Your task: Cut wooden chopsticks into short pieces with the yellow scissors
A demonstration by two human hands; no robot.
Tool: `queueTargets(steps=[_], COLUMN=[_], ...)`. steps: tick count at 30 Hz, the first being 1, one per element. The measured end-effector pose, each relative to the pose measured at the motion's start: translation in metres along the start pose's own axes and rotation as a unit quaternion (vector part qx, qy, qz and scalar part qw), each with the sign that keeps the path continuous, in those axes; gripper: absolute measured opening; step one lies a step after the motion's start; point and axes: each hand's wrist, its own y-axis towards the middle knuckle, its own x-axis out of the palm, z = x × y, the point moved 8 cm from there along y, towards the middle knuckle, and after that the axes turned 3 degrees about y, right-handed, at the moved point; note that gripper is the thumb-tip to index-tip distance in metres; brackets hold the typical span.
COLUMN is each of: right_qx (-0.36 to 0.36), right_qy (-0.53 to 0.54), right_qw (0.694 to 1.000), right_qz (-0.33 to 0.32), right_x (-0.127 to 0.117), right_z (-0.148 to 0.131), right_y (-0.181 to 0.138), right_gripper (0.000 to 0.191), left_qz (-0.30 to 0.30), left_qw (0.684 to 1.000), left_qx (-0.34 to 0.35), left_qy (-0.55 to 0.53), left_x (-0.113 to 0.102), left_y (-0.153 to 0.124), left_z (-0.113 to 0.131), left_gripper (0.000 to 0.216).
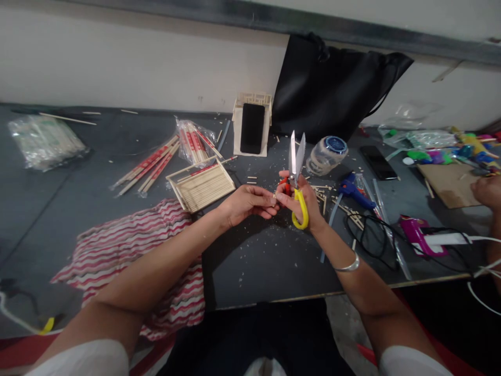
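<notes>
My right hand (303,201) is closed around yellow-handled scissors (299,206), whose blades point up and away, slightly apart. The fingertips of my left hand (252,203) are pinched on a tiny pale piece of stick (274,197), and the right fingertips meet them there. Something red (285,183) shows by the right fingers; its kind is partly hidden. Left of my hands lies a tray-like frame made of thin sticks (203,187). Short cut stick pieces (321,193) are scattered behind and beside my right hand.
A phone (252,128) leans on a stick-built stand. Around are a clear jar (326,155), blue glue gun (355,191), wrapped chopsticks (151,164), striped cloth (144,250), black bag (332,89) and looped black cable (371,240). Another person's hand (487,190) rests at far right.
</notes>
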Motion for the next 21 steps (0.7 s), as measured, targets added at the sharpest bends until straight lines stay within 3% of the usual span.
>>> queueTargets(steps=[5, 8, 14, 18, 21], right_qx=[-0.030, -0.065, -0.075, -0.067, -0.061], right_qy=[-0.097, -0.193, -0.354, -0.387, -0.393], right_qw=[0.994, 0.978, 0.932, 0.919, 0.917], right_qz=[0.046, 0.038, -0.023, -0.027, -0.031], right_x=[-0.013, -0.015, -0.003, 0.000, 0.000], right_z=[-0.004, -0.009, -0.010, -0.007, -0.005], right_y=[0.000, 0.000, -0.001, -0.002, -0.002], right_gripper=[0.039, 0.038, 0.041, 0.042, 0.042], left_qz=[0.059, 0.123, 0.194, 0.211, 0.231], left_qw=[0.993, 0.973, 0.914, 0.875, 0.826], left_qx=[0.099, 0.184, 0.302, 0.344, 0.378], left_qy=[0.029, 0.060, 0.188, 0.268, 0.348], left_x=[-0.011, -0.026, -0.038, -0.036, -0.034], left_y=[-0.004, -0.011, -0.023, -0.026, -0.031], left_z=[0.021, 0.040, 0.064, 0.067, 0.070], left_gripper=[0.017, 0.019, 0.009, 0.009, 0.012])
